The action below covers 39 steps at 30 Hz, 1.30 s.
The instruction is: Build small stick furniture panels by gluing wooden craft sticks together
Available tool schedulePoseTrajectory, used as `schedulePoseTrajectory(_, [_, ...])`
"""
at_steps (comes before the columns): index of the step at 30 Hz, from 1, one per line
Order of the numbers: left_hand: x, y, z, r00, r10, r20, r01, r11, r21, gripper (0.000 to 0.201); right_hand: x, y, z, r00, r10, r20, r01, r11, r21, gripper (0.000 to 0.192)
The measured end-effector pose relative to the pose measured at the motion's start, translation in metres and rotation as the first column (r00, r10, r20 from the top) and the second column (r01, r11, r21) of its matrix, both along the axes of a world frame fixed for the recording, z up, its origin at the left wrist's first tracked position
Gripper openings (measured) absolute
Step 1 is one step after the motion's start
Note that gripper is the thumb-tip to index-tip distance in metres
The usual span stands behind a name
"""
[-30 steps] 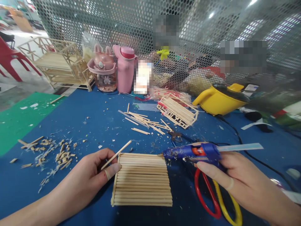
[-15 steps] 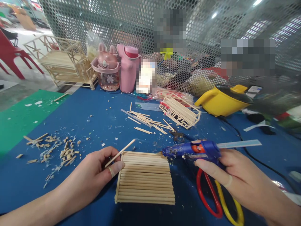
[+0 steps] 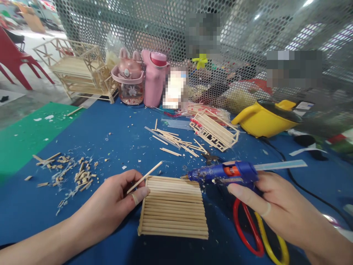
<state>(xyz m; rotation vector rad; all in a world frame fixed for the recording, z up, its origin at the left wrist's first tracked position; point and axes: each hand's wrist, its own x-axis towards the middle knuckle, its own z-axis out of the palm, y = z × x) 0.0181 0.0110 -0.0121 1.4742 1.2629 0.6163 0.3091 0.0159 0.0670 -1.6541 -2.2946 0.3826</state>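
My left hand (image 3: 125, 195) pinches a thin wooden stick (image 3: 146, 176) slanting up to the right, and its thumb also rests on the left edge of a panel of wooden sticks (image 3: 173, 208) laid side by side. In my right hand (image 3: 275, 206) is a blue hot glue gun (image 3: 220, 173), with a translucent glue stick (image 3: 281, 165) poking out of its back. The gun's nozzle is at the panel's top edge, toward the right corner. Scissors with red and yellow handles (image 3: 249, 228) lie under my right hand, partly hidden by it.
Loose sticks (image 3: 176, 141) and a small stick frame (image 3: 215, 130) lie beyond the panel. Cut scraps (image 3: 82, 176) litter the left. Behind stand a stick-built model (image 3: 79, 71), a pink bottle (image 3: 153, 82), a bunny-eared jar (image 3: 131, 88) and a yellow pot (image 3: 264, 119). Black cable (image 3: 300, 189) runs right.
The glue gun's nozzle has shifted slightly left along the panel's top edge. The whole view has drifted a little; both hands keep their holds.
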Motion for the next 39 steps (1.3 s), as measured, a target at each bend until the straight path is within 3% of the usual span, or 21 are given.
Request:
schedulePoseTrajectory(9, [0.000, -0.002, -0.007, 1.000, -0.008, 0.002, 0.008, 1.000, -0.009, 0.026, -0.010, 0.008, -0.003, 0.999, 0.046, -0.019, -0.047, 0.999, -0.016, 0.032])
schedulePoseTrajectory(25, [0.002, -0.001, 0.003, 0.998, 0.068, -0.012, -0.069, 0.996, -0.060, 0.025, -0.042, 0.017, -0.006, 0.973, 0.174, -0.151, -0.193, 0.974, -0.122, 0.034])
schedulePoseTrajectory(39, [0.002, -0.001, -0.003, 0.997, 0.083, -0.002, -0.083, 0.996, -0.046, 0.024, -0.050, 0.020, -0.016, 0.950, 0.247, -0.191, -0.271, 0.956, -0.110, 0.035])
